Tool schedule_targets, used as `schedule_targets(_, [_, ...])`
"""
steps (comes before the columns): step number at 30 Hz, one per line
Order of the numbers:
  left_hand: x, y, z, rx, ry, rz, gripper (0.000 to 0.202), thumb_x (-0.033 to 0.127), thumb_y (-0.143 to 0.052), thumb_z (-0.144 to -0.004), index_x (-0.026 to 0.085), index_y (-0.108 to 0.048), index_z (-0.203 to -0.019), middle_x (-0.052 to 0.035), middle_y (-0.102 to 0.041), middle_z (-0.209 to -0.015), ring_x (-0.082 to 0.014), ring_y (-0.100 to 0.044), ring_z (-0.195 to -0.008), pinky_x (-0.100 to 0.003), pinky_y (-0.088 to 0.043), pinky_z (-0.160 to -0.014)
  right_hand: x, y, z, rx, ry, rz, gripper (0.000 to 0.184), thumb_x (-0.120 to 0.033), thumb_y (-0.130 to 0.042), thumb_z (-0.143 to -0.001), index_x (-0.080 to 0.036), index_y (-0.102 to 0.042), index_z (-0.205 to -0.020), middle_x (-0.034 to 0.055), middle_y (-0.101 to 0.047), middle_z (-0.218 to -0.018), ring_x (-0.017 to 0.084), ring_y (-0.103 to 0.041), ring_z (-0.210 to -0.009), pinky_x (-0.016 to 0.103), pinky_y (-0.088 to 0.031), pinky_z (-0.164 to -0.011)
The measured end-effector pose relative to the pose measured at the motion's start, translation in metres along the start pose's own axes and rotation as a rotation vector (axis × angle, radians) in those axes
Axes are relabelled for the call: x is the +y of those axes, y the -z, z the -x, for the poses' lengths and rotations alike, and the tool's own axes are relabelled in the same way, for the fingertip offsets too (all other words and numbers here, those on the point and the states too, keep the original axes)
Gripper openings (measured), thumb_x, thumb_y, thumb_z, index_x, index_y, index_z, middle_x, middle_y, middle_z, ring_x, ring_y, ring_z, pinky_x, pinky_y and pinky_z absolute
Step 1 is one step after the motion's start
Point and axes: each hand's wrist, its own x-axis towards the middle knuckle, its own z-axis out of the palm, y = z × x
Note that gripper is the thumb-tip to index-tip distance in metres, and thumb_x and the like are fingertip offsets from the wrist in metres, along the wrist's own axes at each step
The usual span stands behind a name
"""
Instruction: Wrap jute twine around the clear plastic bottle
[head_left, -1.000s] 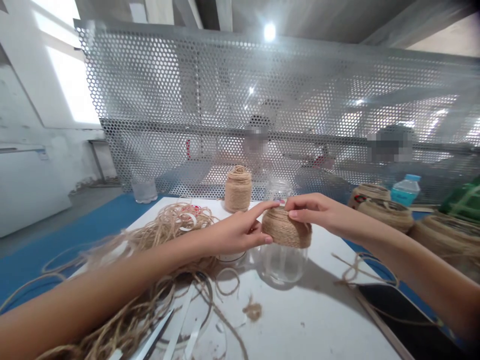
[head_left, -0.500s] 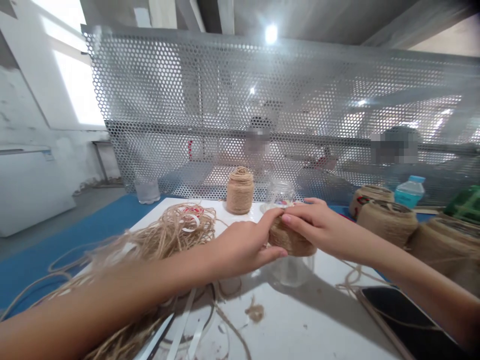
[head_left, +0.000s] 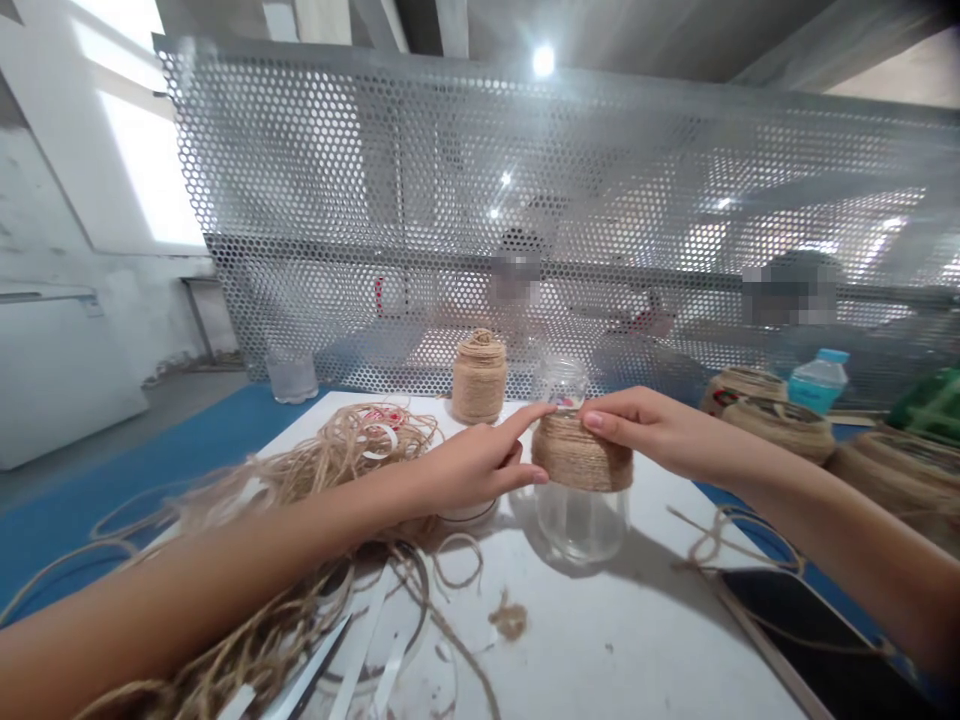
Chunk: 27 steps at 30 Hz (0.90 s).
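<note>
A clear glass jar (head_left: 581, 525) stands upright on the white tabletop, its upper part wound with jute twine (head_left: 581, 455). My left hand (head_left: 480, 460) is at the jar's left side. Its index finger reaches the rim and its thumb lies against the edge of the twine; the remaining fingers are curled and partly hidden. From the right, my right hand (head_left: 645, 430) grips the top of the winding, thumb and fingers pressed at the rim. A loose heap of jute twine (head_left: 375, 450) lies beside and under my left forearm.
Behind stand a twine-wrapped jar (head_left: 480, 380) and a clear jar (head_left: 561, 380). At right are several wrapped jars (head_left: 780, 425), a blue-capped bottle (head_left: 819, 380) and a dark phone-like slab (head_left: 810, 630). Scissors (head_left: 319, 665) lie front left. A perforated metal screen (head_left: 300, 180) borders the back.
My left hand has drawn back leftward, its index finger now stretched toward the rim. The jar, tilted before, now looks more upright, with more of its winding showing. My right hand has shifted slightly.
</note>
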Motion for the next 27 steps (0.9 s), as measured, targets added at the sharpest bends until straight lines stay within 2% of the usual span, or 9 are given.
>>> schedule_targets(3, [0.005,0.008,0.001,0.006,-0.036,0.006,0.062,0.031,-0.047,-0.087,0.02,-0.015,-0.138,0.0087,-0.038,-0.053,-0.0083,-0.037,-0.048,-0.02,-0.029,-0.048,-0.001,0.002,0.002,0.043,-0.004,-0.107,0.037,-0.047,-0.042,-0.084,-0.016,-0.052,-0.066,-0.0011,-0.042,-0.063,0.012,-0.038,-0.059,0.024,-0.03,-0.055])
schedule_targets(5, [0.009,0.013,0.002,0.011,-0.067,-0.005,0.06,0.034,-0.048,-0.086,0.018,-0.02,-0.136,0.0085,-0.037,-0.054,-0.0082,-0.037,-0.048,-0.02,-0.028,-0.048,-0.002,0.001,0.002,0.06,-0.001,-0.211,0.034,-0.045,-0.045,-0.084,-0.016,-0.053,-0.067,-0.0001,-0.045,-0.065,0.012,-0.041,-0.062,0.025,-0.033,-0.058])
schedule_targets(10, [0.015,0.023,0.005,0.032,-0.075,-0.062,0.056,0.038,-0.049,-0.083,0.014,-0.03,-0.13,0.0074,-0.039,-0.057,-0.0087,-0.039,-0.05,-0.021,-0.029,-0.049,0.007,-0.007,-0.002,-0.003,0.049,-0.501,0.029,-0.04,-0.045,-0.086,-0.014,-0.057,-0.077,0.0023,-0.052,-0.075,0.014,-0.048,-0.073,0.03,-0.039,-0.075])
schedule_targets(14, [0.013,0.024,0.005,0.044,-0.038,-0.142,0.053,0.037,-0.051,-0.081,0.015,-0.034,-0.126,0.0059,-0.043,-0.058,-0.0099,-0.042,-0.051,-0.021,-0.029,-0.048,0.018,-0.015,-0.007,-0.025,0.07,-0.561,0.028,-0.038,-0.043,-0.087,-0.014,-0.058,-0.085,0.0031,-0.054,-0.082,0.014,-0.048,-0.078,0.033,-0.038,-0.082])
schedule_targets(18, [0.01,0.022,0.005,0.055,-0.034,-0.21,0.051,0.037,-0.05,-0.08,0.015,-0.036,-0.124,0.0042,-0.046,-0.06,-0.0112,-0.044,-0.051,-0.022,-0.027,-0.048,0.023,-0.017,-0.011,-0.015,0.06,-0.428,0.036,-0.044,-0.039,-0.087,-0.013,-0.058,-0.091,0.0042,-0.056,-0.082,0.016,-0.049,-0.078,0.035,-0.039,-0.081])
schedule_targets(21, [0.011,0.019,0.004,0.063,-0.015,-0.214,0.051,0.037,-0.05,-0.081,0.015,-0.036,-0.124,0.004,-0.047,-0.06,-0.0115,-0.045,-0.052,-0.022,-0.028,-0.049,0.015,-0.014,-0.009,0.049,0.028,-0.117,0.04,-0.048,-0.035,-0.088,-0.017,-0.059,-0.085,0.0045,-0.058,-0.083,0.019,-0.05,-0.084,0.039,-0.034,-0.087])
schedule_targets(24, [0.012,0.017,0.004,0.087,0.018,-0.215,0.052,0.04,-0.048,-0.082,0.015,-0.035,-0.125,0.0038,-0.048,-0.06,-0.0116,-0.044,-0.052,-0.022,-0.028,-0.048,0.0,-0.015,-0.004,0.161,0.034,0.22,0.036,-0.049,-0.035,-0.087,-0.021,-0.058,-0.086,0.0038,-0.06,-0.088,0.021,-0.049,-0.094,0.042,-0.021,-0.096])
schedule_targets(25, [0.012,0.016,0.003,0.093,0.026,-0.213,0.052,0.041,-0.048,-0.082,0.014,-0.036,-0.125,0.0037,-0.048,-0.06,-0.0115,-0.044,-0.052,-0.022,-0.028,-0.048,-0.005,-0.017,-0.003,0.183,0.041,0.28,0.034,-0.049,-0.037,-0.086,-0.022,-0.057,-0.088,0.0035,-0.06,-0.089,0.021,-0.049,-0.095,0.042,-0.021,-0.096])
schedule_targets(27, [0.013,0.014,0.003,0.104,0.03,-0.206,0.051,0.042,-0.048,-0.082,0.015,-0.037,-0.124,0.0037,-0.047,-0.06,-0.0112,-0.044,-0.052,-0.022,-0.028,-0.048,-0.01,-0.022,-0.003,0.221,0.021,0.298,0.034,-0.049,-0.035,-0.087,-0.021,-0.054,-0.085,0.0025,-0.059,-0.084,0.019,-0.05,-0.085,0.038,-0.03,-0.088])
